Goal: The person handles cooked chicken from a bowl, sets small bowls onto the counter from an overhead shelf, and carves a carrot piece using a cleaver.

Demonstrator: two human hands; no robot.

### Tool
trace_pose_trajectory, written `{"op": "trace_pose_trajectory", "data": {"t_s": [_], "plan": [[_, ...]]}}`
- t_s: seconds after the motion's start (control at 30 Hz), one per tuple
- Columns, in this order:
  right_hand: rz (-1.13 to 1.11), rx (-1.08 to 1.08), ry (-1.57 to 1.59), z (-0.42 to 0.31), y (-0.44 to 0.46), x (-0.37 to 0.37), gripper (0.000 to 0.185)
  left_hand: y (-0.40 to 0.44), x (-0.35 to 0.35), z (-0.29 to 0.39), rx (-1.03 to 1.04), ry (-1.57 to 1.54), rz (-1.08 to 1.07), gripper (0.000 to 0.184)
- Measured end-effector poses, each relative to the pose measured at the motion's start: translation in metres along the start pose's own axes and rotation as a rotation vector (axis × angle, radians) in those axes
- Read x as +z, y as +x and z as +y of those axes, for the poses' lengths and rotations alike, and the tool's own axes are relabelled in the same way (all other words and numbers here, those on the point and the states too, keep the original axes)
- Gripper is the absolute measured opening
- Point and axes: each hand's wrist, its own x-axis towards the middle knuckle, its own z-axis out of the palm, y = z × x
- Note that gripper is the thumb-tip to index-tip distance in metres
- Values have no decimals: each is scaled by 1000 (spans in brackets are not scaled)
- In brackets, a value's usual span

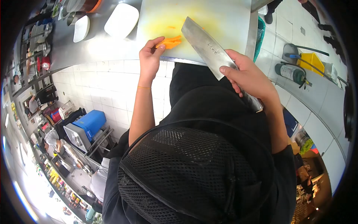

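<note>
My left hand [150, 59] is at the near edge of a white cutting board [223, 41]. Its thumb and fingers pinch a small bunch of carrot strips [172, 42], bright orange and thin. In my right hand [250, 76] is a cleaver [207, 46], its broad steel blade turned flat side up and pointing away to the left over the board. Fingers and thumb wrap the handle end, with the thumb against the blade. The blade's tip is a little right of the strips, apart from them. A tiny orange scrap [171, 27] lies on the yellow-stained board.
Two white dishes, one larger [122, 21] and one smaller [81, 29], stand left of the board on the steel counter [100, 48]. A green-lined bin [260, 37] is at the board's right. On the floor are a gas cylinder [290, 73] and a yellow container [311, 63]. Other people work at far left.
</note>
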Motion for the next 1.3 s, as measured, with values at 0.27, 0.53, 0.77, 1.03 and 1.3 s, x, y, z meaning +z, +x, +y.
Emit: {"op": "trace_pose_trajectory", "data": {"t_s": [0.27, 0.53, 0.77, 1.03, 1.3], "plan": [[-69, 23, 86, 8, 6, 0, 26, 0, 4, -18, 126, 172, 63, 26], [-111, 28, 154, 11, 11, 0, 24, 1, 1, -22, 206, 205, 47, 27], [-107, 41, 90, 9, 16, -1, 28, 0, 2, -10, 199, 291, 33, 27], [-85, 93, -42, -3, 10, 9, 44, -3, 6, 2, 281, 429, 29, 28], [36, -14, -417, -10, 5, 32, 46, -7, 8, 2, 312, 468, 38, 27]]}}
